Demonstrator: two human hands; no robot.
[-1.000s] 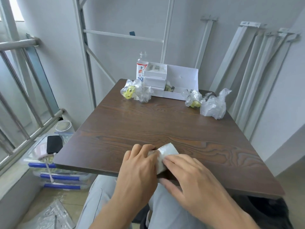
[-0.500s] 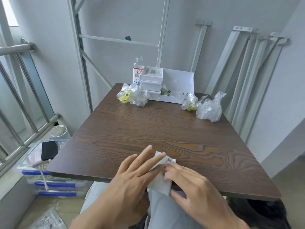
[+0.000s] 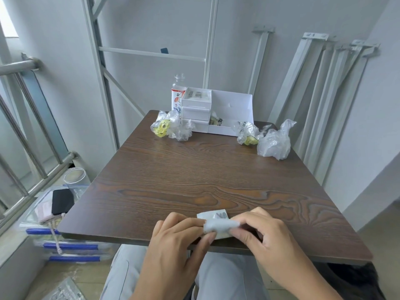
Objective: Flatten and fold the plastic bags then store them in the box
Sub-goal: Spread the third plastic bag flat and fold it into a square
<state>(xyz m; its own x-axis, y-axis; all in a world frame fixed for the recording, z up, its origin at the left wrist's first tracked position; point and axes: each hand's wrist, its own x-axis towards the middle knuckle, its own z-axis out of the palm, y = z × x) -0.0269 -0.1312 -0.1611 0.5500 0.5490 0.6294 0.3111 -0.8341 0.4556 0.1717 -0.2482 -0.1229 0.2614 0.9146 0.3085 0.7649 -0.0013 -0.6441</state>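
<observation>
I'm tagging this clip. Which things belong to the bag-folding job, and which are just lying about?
Job: folded white plastic bag pinched by left hand and right hand; crumpled clear plastic bags; white cardboard box.
Lying about: clear floral-label bottle; black phone; clear round jar.

A small whitish folded bag (image 3: 218, 225) is pinched between the left grip (image 3: 175, 241) and right grip (image 3: 266, 237) over the near desk (image 3: 194, 174) edge. The white box (image 3: 229, 105) stands at the far edge, with drawers on its left and an open tray on its right. Crumpled bags flank it: left yellow bag (image 3: 162, 129), left clear bag (image 3: 181, 132), right yellow bag (image 3: 247, 134), right clear bag (image 3: 273, 145).
</observation>
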